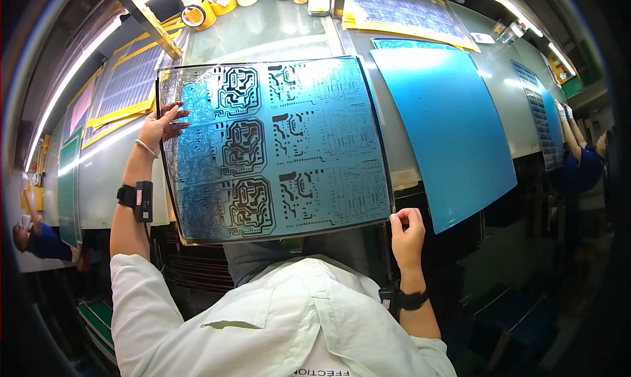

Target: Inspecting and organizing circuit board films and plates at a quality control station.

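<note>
In front of me lies a clear film (328, 140) printed with black circuit patterns, over a blue surface that shows through it. My left hand (160, 126) grips the film's left edge, its fingers partly seen through the printed sheet. At the near right corner, my right hand (408, 236) pinches the film's edge between thumb and fingers. Just right of the film, a plain blue panel (453, 134) lies tilted, its near end reaching past the table edge. Part of another blue patterned sheet (414, 44) shows beyond it.
Yellow-edged films (128, 88) lie at the left, and another yellow-edged sheet (401, 12) at the far right. Tape rolls (195, 16) and bottles stand at the back. Co-workers sit at both sides, one with blue clothing (582, 170) at the right.
</note>
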